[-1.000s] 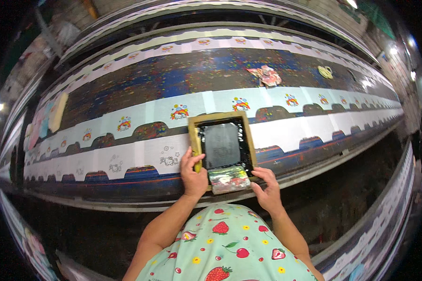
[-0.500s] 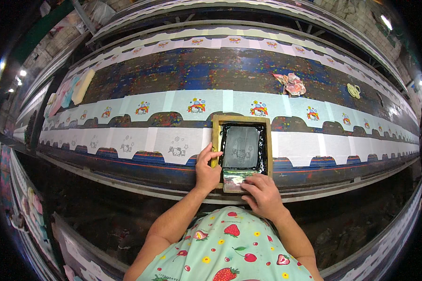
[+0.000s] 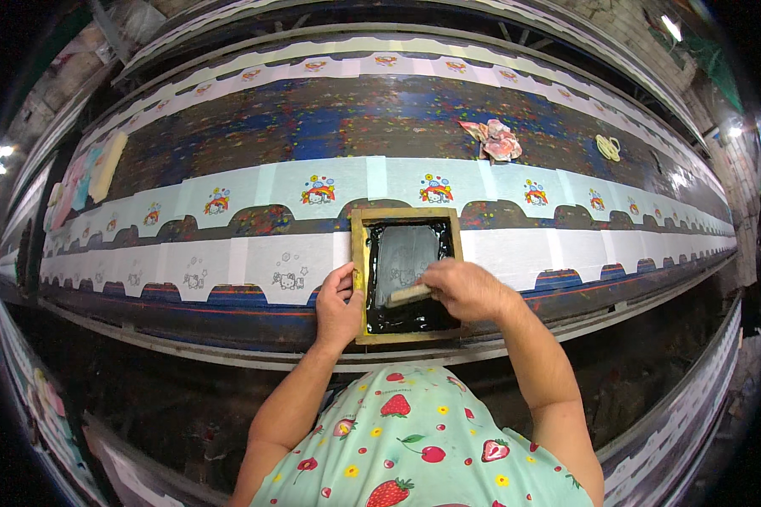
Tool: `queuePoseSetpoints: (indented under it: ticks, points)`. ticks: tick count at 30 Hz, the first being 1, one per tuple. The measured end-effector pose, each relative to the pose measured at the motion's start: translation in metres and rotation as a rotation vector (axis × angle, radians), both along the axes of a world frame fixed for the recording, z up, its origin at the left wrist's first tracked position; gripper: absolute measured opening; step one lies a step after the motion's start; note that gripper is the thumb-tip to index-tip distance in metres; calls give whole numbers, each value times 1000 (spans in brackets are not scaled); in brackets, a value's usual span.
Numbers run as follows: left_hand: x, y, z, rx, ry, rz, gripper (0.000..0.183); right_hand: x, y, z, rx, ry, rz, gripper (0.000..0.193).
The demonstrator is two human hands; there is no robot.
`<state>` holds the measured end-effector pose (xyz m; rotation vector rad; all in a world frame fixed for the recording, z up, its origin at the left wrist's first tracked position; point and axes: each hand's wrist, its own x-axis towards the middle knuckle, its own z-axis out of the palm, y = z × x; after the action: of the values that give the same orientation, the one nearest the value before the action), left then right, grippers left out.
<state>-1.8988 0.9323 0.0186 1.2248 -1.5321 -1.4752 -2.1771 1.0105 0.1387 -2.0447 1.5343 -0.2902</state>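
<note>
A wooden-framed printing screen (image 3: 406,215) lies across the near row of white fabric pieces. Thick black ink (image 3: 406,319) lines the inside edges of its mesh, and a faint line drawing shows in the grey middle. My left hand (image 3: 340,308) grips the frame's left rail, near a yellowish strip. In my right hand (image 3: 461,290) is a pale-edged squeegee (image 3: 410,294), tilted and held over the lower half of the mesh. My fingers hide its right end. Just left of the frame, a white fabric piece (image 3: 271,266) bears a black outline print.
Behind the screen runs a row of pale pieces with coloured prints (image 3: 317,190). On the paint-spotted table (image 3: 347,118) lie a crumpled stained cloth (image 3: 497,140), a coiled yellowish cord (image 3: 607,148) and stacked cloths (image 3: 93,173). A rail (image 3: 254,359) edges the table's near side.
My right hand has lifted the squeegee from the screen's near end and moved it up over the mesh. The left hand stays at the left rail. The whole view has shifted right.
</note>
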Motion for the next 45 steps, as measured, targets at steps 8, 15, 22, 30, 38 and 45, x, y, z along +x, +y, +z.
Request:
queuePoseSetpoints:
  ticks: [8,15,22,30,38,45]
  points:
    - [-4,-15,20,59,-73,-49,73,-24,-71,-21,-244,11,-174,41]
    - [0,-19,13,113,-68,-73,79,3,-36,-25,-292,128,-129,47]
    - [2,-20,11,57,-76,-107,79,46,29,-16,-331,86,-154,37]
    - [0,-13,11,17,-38,-96,77,76,75,-12,-303,78,-197,38]
    - [-3,13,-5,-189,-109,-19,69,80,98,-10,-275,-3,-270,43]
    - [-6,21,-6,-414,-204,15,67,66,127,-38,-366,-232,-804,41]
